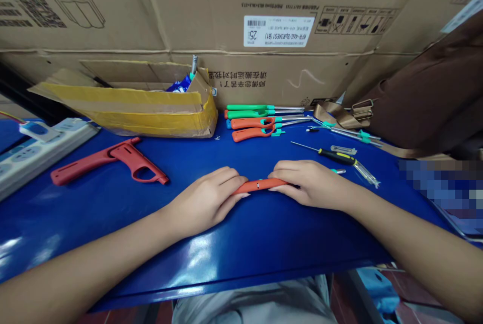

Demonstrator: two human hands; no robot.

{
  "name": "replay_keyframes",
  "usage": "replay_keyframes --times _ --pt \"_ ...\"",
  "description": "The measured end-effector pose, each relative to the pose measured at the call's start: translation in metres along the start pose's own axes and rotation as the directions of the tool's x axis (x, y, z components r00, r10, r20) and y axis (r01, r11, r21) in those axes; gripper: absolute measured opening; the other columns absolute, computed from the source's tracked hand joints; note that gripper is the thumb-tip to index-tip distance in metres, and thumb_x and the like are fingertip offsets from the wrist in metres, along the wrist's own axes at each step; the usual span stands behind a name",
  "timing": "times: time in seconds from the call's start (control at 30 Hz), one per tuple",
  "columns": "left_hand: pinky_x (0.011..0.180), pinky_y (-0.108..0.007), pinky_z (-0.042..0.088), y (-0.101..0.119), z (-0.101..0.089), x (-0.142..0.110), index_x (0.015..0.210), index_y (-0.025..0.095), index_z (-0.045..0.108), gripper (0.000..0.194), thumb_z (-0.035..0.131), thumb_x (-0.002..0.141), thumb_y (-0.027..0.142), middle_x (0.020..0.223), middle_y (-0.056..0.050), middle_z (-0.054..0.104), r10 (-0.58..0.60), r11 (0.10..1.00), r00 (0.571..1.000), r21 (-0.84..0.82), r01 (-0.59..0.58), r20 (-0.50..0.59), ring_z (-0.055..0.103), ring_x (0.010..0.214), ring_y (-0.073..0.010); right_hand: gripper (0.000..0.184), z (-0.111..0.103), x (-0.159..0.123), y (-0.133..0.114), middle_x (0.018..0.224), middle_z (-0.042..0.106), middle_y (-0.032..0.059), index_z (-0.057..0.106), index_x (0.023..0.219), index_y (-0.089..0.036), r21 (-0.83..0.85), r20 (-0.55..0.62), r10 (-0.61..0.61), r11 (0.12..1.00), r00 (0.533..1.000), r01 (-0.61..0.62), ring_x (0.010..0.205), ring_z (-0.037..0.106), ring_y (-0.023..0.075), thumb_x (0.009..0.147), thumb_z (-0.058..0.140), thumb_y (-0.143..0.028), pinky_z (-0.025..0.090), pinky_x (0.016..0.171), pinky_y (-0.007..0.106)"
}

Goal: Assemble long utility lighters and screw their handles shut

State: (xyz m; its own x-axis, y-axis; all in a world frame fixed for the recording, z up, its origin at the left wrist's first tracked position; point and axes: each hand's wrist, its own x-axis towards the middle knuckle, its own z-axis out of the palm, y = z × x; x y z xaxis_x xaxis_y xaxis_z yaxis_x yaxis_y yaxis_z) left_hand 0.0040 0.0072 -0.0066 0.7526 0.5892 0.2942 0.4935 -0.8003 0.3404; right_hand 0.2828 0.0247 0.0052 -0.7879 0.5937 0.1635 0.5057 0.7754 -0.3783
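Observation:
My left hand [211,194] and my right hand [312,183] grip an orange lighter handle [260,184] from both ends, just above the table. Fingers and thumbs cover its ends; the middle shows a small slot. Left of my hands lie two red lighter handles [113,160], touching each other. Beyond my hands is a row of long-nosed lighters, with orange ones [247,123] in front and green ones [245,107] behind, their metal tubes pointing right. To the right of the row rests a black and yellow screwdriver [337,156], beside small clear plastic parts [366,175].
A taped cardboard box [151,117] stands at the back left, near a white power strip [45,148]. Large cardboard [188,7] walls the table's back. Loose metal tubes [345,134] and a brown strap [335,115] lie at the right, by brown cloth [426,87].

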Motion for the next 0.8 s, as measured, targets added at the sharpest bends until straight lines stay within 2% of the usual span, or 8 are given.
replay_keyframes --times 0.3,0.47,0.53,0.6,0.67,0.73,0.77,0.8 --pt "0.086 -0.034 0.052 -0.008 -0.002 0.000 0.119 0.015 0.064 0.023 0.048 0.104 0.024 0.105 -0.010 0.067 -0.049 0.997 0.999 -0.058 0.048 -0.019 0.061 0.094 -0.0213 0.027 -0.012 -0.004 0.002 0.093 0.071 0.0067 0.072 0.107 -0.017 -0.079 -0.024 0.073 0.994 0.997 -0.075 0.081 0.066 0.0190 0.101 0.055 -0.038 0.048 0.073 0.029" --pt "0.081 -0.031 0.049 -0.004 -0.008 0.001 0.111 0.015 0.067 0.022 0.049 0.103 0.026 0.098 -0.008 0.066 -0.089 0.982 0.996 -0.171 0.086 -0.008 0.060 0.089 -0.0188 0.030 -0.015 -0.006 0.003 0.086 0.071 0.0067 0.072 0.099 -0.017 -0.140 -0.014 0.051 0.989 0.999 -0.052 0.074 0.065 0.0196 0.103 0.051 -0.037 0.045 0.068 0.031" --pt "0.075 -0.029 0.048 0.000 -0.009 0.003 0.106 0.015 0.068 0.023 0.051 0.102 0.030 0.092 -0.006 0.066 -0.178 0.942 0.984 -0.290 0.170 -0.004 0.060 0.083 -0.0173 0.030 -0.015 -0.005 0.002 0.090 0.072 0.0065 0.072 0.102 -0.018 -0.131 -0.032 0.068 0.989 0.997 -0.072 0.077 0.067 0.0192 0.104 0.049 -0.038 0.046 0.070 0.030" --pt "0.061 -0.026 0.044 0.005 -0.009 0.007 0.094 0.015 0.068 0.030 0.052 0.101 0.039 0.077 -0.003 0.063 -0.331 0.790 0.939 -0.517 0.328 0.089 0.056 0.067 -0.0140 0.030 -0.014 -0.004 0.001 0.099 0.074 0.0067 0.070 0.112 -0.020 -0.112 -0.060 0.081 0.990 0.995 -0.087 0.085 0.069 0.0192 0.105 0.047 -0.037 0.048 0.075 0.029" --pt "0.048 -0.023 0.036 0.009 -0.007 0.011 0.083 0.015 0.064 0.039 0.052 0.099 0.047 0.063 0.000 0.056 -0.445 0.478 0.853 -0.733 0.483 0.272 0.045 0.051 -0.0102 0.037 -0.012 -0.003 -0.002 0.112 0.072 0.0080 0.063 0.132 -0.020 -0.098 -0.063 0.059 0.993 0.996 -0.065 0.096 0.069 0.0205 0.104 0.050 -0.040 0.051 0.080 0.030" --pt "0.043 -0.021 0.030 0.014 -0.005 0.014 0.079 0.015 0.060 0.041 0.053 0.098 0.051 0.061 0.002 0.053 -0.465 0.182 0.776 -0.812 0.554 0.425 0.037 0.045 -0.0076 0.050 -0.009 -0.001 -0.006 0.121 0.070 0.0095 0.052 0.145 -0.021 -0.098 -0.019 0.007 0.995 1.000 -0.009 0.102 0.069 0.0222 0.101 0.054 -0.046 0.052 0.082 0.032" --pt "0.042 -0.021 0.029 0.015 -0.005 0.014 0.079 0.015 0.060 0.042 0.051 0.098 0.052 0.062 0.001 0.054 -0.462 0.122 0.760 -0.816 0.565 0.457 0.036 0.044 -0.0070 0.054 -0.007 -0.001 -0.008 0.122 0.069 0.0098 0.049 0.147 -0.021 -0.104 0.014 -0.016 0.994 1.000 0.017 0.104 0.068 0.0228 0.101 0.054 -0.047 0.053 0.082 0.032" --pt "0.042 -0.021 0.029 0.017 -0.005 0.015 0.080 0.015 0.060 0.044 0.049 0.099 0.052 0.063 0.001 0.055 -0.460 0.133 0.759 -0.810 0.572 0.460 0.037 0.045 -0.0070 0.053 -0.005 0.000 -0.009 0.122 0.069 0.0098 0.049 0.147 -0.021 -0.116 0.043 -0.032 0.993 0.999 0.037 0.104 0.068 0.0232 0.101 0.053 -0.047 0.053 0.081 0.033"
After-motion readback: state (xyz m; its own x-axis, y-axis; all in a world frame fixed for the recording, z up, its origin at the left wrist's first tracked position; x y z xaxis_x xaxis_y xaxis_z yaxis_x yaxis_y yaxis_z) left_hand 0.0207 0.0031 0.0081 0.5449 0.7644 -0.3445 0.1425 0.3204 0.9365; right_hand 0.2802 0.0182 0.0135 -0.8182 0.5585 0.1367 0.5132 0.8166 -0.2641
